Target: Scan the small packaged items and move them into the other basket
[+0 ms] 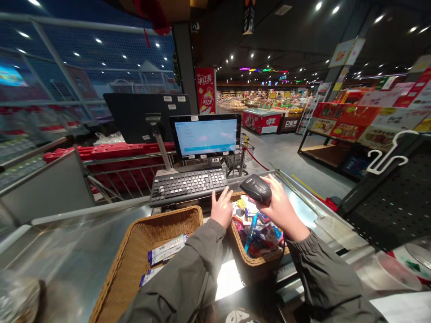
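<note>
My right hand (276,204) grips a black handheld barcode scanner (256,187), held above a wicker basket (239,249) heaped with small colourful wrapped packets (261,231). A blue pen-like item (251,233) lies on top of the packets. My left hand (222,208) is open, fingers spread, between that basket's left rim and the keyboard's right end; whether it touches either I cannot tell. Just beyond it sits the black keyboard (188,185). To the left, a larger wicker basket (134,237) holds several slim white-and-blue packets (168,249), partly hidden by my left sleeve.
A lit monitor (207,137) stands behind the keyboard, beside a second screen seen from its back (144,116). The metal counter (74,251) extends left. At right are a white hanger (387,154) on a black perforated panel (390,193) and a clear plastic cup (390,271).
</note>
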A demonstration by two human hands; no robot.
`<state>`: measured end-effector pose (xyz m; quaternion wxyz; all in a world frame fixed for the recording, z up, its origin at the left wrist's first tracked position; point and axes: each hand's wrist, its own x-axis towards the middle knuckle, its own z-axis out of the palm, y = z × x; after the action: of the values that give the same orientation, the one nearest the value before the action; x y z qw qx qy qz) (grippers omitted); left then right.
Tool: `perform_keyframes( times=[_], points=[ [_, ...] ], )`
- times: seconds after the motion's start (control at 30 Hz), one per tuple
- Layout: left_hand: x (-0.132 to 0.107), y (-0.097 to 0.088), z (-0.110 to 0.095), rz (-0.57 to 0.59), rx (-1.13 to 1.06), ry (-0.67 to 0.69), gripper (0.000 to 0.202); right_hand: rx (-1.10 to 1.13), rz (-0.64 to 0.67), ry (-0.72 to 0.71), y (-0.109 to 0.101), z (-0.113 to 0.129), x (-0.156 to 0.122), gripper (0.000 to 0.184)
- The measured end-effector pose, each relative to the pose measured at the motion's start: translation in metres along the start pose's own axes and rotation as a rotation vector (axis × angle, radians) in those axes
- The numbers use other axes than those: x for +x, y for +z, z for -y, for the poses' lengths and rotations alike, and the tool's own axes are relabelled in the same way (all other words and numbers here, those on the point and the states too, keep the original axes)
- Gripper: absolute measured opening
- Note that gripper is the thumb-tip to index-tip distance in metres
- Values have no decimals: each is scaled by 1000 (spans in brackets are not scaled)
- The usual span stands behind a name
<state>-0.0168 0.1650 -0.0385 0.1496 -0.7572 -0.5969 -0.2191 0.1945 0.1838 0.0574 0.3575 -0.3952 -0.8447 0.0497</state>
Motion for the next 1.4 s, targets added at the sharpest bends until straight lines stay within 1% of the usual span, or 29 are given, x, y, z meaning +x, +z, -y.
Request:
perform_keyframes(
  times=[0.13, 0.3, 0.4, 0.53, 0.7, 0.83, 0.97, 1.17, 1.4],
  points=[
    [7, -35, 25, -155, 33, -7, 28, 16, -10, -19, 2, 6, 4, 49],
    [11, -77, 56, -294, 58, -20, 30, 21, -5, -35, 5, 20, 11, 49],
    [10, -95, 72, -372, 72, -22, 30, 26, -10, -54, 9, 31, 16, 47],
    [5, -111, 90, -438, 108, -10, 28, 28, -9, -99, 17, 46, 23, 47],
    [-5, -125, 107, -470, 139, -7, 27, 21, 22, -153, 30, 63, 27, 45],
    [-13, -131, 119, -497, 164, -7, 26, 55, 21, -168, 36, 78, 28, 46],
    [-20, -135, 130, -505, 169, -17, 23, 72, 50, -170, 38, 91, 29, 44],
    [-28, -142, 139, -511, 161, -30, 24, 63, 72, -189, 43, 99, 31, 47],
    [-33, -146, 144, -519, 148, -37, 23, 68, 79, -199, 43, 109, 32, 51]
  ],
)
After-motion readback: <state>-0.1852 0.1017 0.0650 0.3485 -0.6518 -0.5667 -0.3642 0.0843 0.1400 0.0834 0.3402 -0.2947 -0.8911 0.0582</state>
